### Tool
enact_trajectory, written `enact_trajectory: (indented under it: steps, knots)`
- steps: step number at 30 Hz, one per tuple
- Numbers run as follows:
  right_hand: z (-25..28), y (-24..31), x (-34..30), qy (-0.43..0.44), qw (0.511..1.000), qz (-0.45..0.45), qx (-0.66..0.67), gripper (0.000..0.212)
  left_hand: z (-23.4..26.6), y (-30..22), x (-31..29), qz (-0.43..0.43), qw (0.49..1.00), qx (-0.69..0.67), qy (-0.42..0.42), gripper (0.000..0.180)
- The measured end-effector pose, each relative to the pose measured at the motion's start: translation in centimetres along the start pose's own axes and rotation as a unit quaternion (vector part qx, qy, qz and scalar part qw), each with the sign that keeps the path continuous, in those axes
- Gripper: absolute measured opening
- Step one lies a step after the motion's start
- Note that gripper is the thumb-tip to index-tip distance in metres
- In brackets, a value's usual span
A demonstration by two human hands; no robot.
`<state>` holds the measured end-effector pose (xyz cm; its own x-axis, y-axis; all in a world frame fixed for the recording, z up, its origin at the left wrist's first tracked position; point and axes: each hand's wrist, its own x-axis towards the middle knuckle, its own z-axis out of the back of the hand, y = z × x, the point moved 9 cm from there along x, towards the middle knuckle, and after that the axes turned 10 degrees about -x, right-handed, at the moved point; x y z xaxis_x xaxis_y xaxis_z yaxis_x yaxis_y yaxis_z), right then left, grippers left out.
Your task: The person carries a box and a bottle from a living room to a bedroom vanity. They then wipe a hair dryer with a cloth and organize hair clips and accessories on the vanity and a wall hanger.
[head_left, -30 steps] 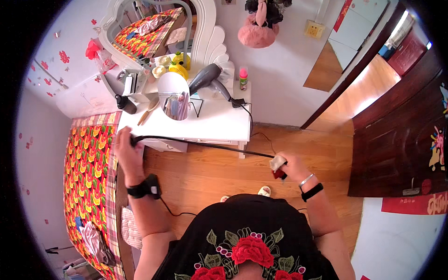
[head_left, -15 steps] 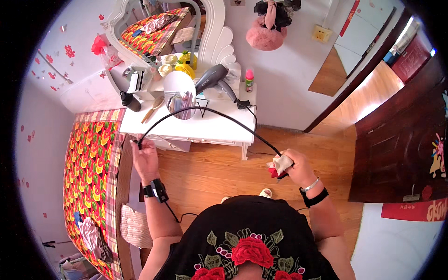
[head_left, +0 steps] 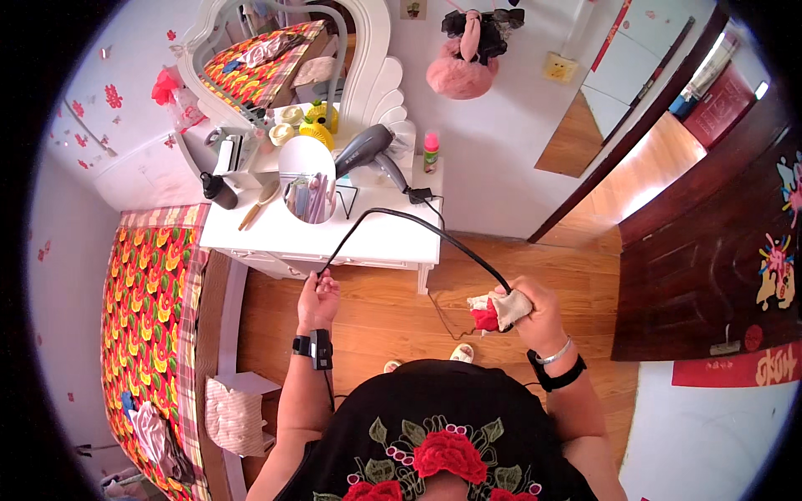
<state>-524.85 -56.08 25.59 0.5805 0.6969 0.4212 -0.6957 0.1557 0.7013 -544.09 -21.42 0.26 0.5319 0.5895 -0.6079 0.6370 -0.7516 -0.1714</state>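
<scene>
A bendable black tube or cord (head_left: 447,235) arches between my two hands, in front of the white dressing table. My left hand (head_left: 319,302) pinches its thinner end, fingertips together. My right hand (head_left: 539,313) is closed around the thicker end, along with a bundled beige cloth (head_left: 512,309). Red and white fabric (head_left: 484,317) pokes out beside the beige cloth. Exactly what the cord belongs to cannot be made out. Both wrists wear black straps, and a silver bangle (head_left: 555,351) sits on the right one.
The white dressing table (head_left: 376,248) carries a round mirror (head_left: 307,179), a grey hair dryer (head_left: 365,150), a hairbrush (head_left: 261,204), a black bottle (head_left: 219,190) and a pink-capped spray can (head_left: 431,153). A bed with a fruit-patterned cover (head_left: 150,309) is at left, a dark door (head_left: 702,267) at right.
My left hand has moved right and slightly down, closer to my right hand. The cord's arch has become narrower. My right hand keeps its grip, and the cloth has turned slightly.
</scene>
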Motion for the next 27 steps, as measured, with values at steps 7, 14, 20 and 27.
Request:
enact_trajectory:
  steps: [7, 14, 20, 27]
  knots:
    - [-1.0, 1.2, -0.3, 0.053, 0.998, 0.003, 0.02, 0.032, -0.8, 6.6, -1.9, 0.1, 0.995, -0.01, 0.019, 0.041]
    - [-5.2, 0.7, 1.2, 0.168, 0.984, -0.04, 0.036, 0.028, -5.5, 13.6, -10.5, 0.299, 0.917, 0.101, 0.243, 0.07]
    - [-7.9, 0.7, 2.3, 0.202, 0.975, -0.011, 0.089, 0.027, -12.3, 12.1, -15.8, 0.218, 0.871, 0.077, 0.434, 0.105]
    - [-9.7, 2.2, 2.8, 0.227, 0.972, 0.064, 0.023, 0.027, -13.0, 13.6, -18.2, 0.204, 0.794, 0.308, 0.483, 0.047]
